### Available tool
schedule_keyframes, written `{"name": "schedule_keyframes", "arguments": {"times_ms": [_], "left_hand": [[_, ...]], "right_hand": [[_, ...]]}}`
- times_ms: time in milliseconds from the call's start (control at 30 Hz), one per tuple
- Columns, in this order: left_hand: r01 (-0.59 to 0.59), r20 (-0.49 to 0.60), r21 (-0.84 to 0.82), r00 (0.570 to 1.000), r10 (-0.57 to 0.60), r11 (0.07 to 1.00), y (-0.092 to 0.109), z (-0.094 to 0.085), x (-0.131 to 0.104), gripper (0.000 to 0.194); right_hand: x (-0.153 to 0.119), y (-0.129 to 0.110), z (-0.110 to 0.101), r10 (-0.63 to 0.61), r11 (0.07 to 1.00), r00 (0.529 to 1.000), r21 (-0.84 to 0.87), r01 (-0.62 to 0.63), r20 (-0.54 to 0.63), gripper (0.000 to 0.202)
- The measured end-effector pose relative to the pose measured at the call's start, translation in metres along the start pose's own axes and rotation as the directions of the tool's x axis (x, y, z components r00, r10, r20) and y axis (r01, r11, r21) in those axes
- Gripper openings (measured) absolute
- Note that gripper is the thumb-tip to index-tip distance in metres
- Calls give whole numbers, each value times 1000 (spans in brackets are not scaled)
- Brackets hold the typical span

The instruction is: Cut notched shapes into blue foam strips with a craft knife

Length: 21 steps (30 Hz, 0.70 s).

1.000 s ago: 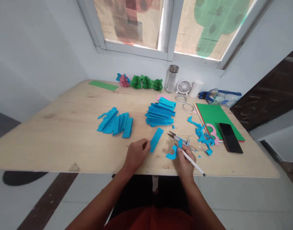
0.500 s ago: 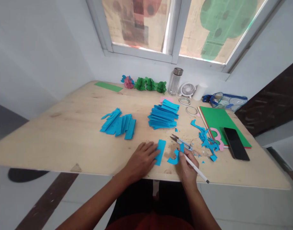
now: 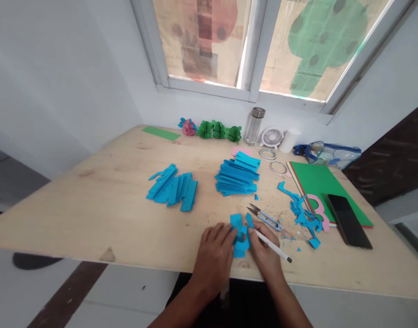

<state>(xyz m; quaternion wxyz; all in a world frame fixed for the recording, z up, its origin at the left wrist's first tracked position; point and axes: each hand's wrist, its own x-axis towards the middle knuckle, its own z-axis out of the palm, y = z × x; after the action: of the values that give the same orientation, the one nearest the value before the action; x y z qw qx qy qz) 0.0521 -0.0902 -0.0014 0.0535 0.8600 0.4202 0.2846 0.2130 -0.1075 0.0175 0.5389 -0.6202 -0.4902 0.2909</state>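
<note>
My left hand (image 3: 217, 248) lies palm down at the front of the wooden table, its fingertips on the left edge of a blue paper strip (image 3: 235, 221). A curved blue cutout (image 3: 250, 220) overlaps that strip, pinched in my right hand (image 3: 263, 248), which also holds a white pen (image 3: 272, 244) pointing down to the right. Just beyond my right hand lie small thread snips (image 3: 265, 216). Farther back is a stack of folded blue strips (image 3: 237, 176), and to its left a smaller group of blue strips (image 3: 176, 187).
Blue scraps (image 3: 301, 212) lie right of the snips, beside green sheets (image 3: 318, 177), a pink cutout (image 3: 318, 208) and a black phone (image 3: 349, 221). Along the wall stand paper decorations (image 3: 217, 130), a bottle (image 3: 255, 126), a small fan (image 3: 272, 136) and a clear pouch (image 3: 335, 155).
My right hand has brought the curved cutout left onto the strip, the pen still in its grip. My left hand stays at the strip's left edge. The camera view has shifted.
</note>
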Motion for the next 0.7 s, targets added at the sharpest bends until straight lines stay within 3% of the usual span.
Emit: {"name": "schedule_keyframes", "arguments": {"times_ms": [200,433,700], "left_hand": [[-216,19,-36,976,216,976,-29,-2,10,31],[-243,-16,-22,970,243,970,-30,-1,8,29],[-235,23,-23,971,236,972,-29,-7,9,30]], "right_hand": [[3,7,4,-98,972,990,-205,117,101,29],[2,13,18,-274,862,961,-435,260,31,24],[2,11,22,-107,964,994,-247,100,-17,29]]}}
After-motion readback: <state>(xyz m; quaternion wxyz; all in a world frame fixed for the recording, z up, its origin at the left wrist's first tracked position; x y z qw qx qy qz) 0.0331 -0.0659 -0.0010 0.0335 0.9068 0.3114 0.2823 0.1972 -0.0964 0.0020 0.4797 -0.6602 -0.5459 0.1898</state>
